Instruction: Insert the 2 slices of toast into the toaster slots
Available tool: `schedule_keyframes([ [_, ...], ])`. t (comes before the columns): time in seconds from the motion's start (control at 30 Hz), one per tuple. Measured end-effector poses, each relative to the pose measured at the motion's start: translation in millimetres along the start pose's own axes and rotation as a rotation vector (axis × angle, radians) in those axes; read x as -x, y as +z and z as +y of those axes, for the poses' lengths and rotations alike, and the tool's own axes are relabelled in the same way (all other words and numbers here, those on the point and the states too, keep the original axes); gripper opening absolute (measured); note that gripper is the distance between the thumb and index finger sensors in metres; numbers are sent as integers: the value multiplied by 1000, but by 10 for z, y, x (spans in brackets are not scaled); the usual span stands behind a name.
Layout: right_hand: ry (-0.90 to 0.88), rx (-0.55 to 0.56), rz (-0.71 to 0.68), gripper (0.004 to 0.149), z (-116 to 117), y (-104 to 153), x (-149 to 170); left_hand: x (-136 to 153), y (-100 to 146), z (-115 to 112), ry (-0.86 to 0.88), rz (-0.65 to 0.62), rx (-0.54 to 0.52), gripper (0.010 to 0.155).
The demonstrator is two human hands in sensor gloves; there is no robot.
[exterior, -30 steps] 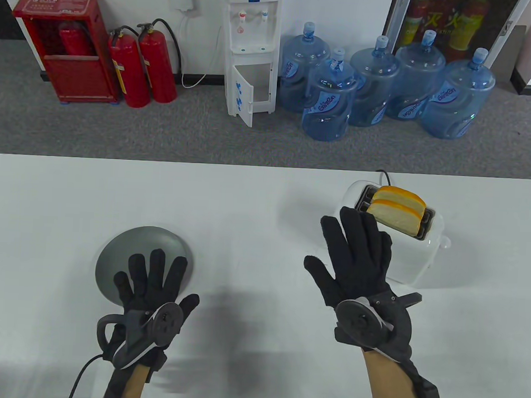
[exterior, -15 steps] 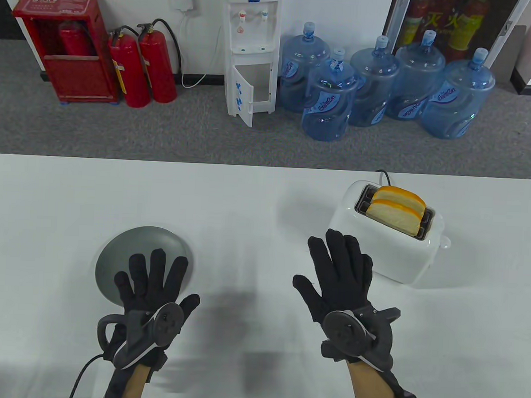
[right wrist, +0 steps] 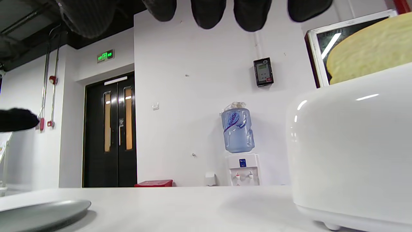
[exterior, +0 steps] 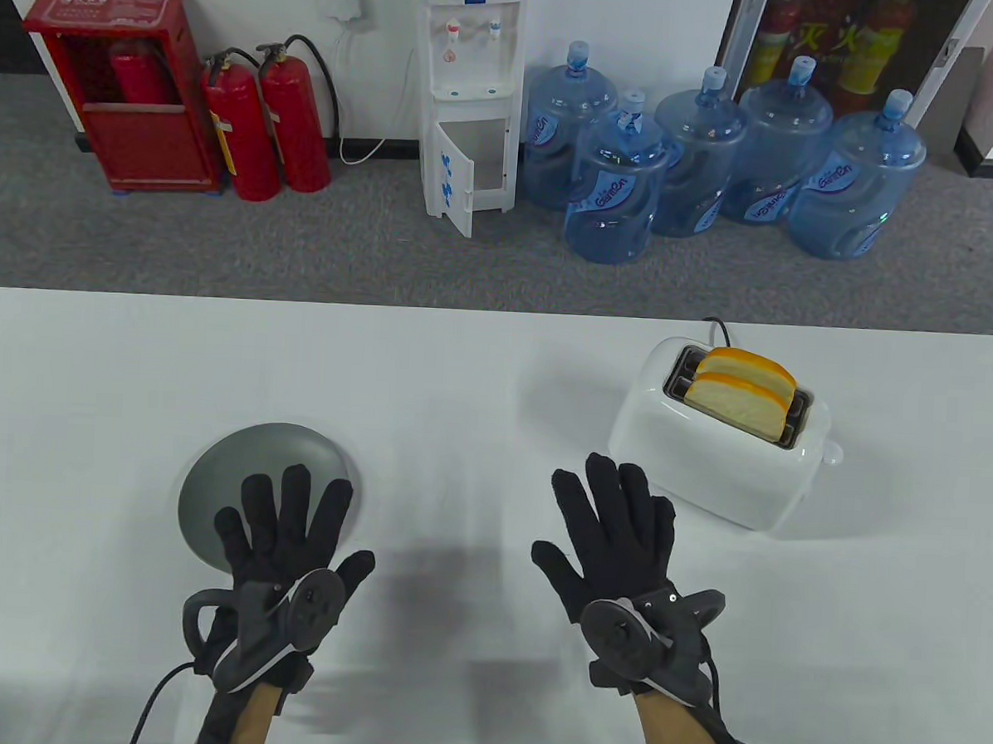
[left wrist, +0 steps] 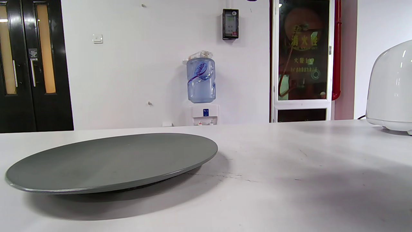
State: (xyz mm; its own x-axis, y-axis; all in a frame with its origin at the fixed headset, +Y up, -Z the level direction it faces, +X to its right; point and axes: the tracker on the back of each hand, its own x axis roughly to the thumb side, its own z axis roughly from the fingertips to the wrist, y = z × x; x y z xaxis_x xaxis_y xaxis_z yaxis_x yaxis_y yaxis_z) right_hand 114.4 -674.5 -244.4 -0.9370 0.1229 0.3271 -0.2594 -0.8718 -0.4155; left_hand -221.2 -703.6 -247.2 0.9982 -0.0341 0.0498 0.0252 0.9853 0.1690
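Toast slices are sitting in the toaster; I'm resting both hands flat, empty, clear of it.

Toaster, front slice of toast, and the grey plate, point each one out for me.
toaster (exterior: 707,474), table view, front wall.
front slice of toast (exterior: 732,401), table view, top crust.
grey plate (left wrist: 109,162), left wrist view, bare top.

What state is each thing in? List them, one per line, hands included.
toaster: upright on the table, both slots filled
two toast slices: standing in the slots, tops sticking out
plate: flat on the table, nothing on it, partly under the left hand
left hand: fingers spread, holding nothing
right hand: fingers straight, holding nothing, clear of the toaster
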Motion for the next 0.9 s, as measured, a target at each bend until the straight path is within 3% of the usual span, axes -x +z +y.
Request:
schedule_keyframes([
  [0.5,-4,-161,8,74,343,96,51,23,5,0,-9,9,-9,78],
  [0.9,2,-197,32,75,402,134,119,23,-4,-12,-20,7,-8,78],
])
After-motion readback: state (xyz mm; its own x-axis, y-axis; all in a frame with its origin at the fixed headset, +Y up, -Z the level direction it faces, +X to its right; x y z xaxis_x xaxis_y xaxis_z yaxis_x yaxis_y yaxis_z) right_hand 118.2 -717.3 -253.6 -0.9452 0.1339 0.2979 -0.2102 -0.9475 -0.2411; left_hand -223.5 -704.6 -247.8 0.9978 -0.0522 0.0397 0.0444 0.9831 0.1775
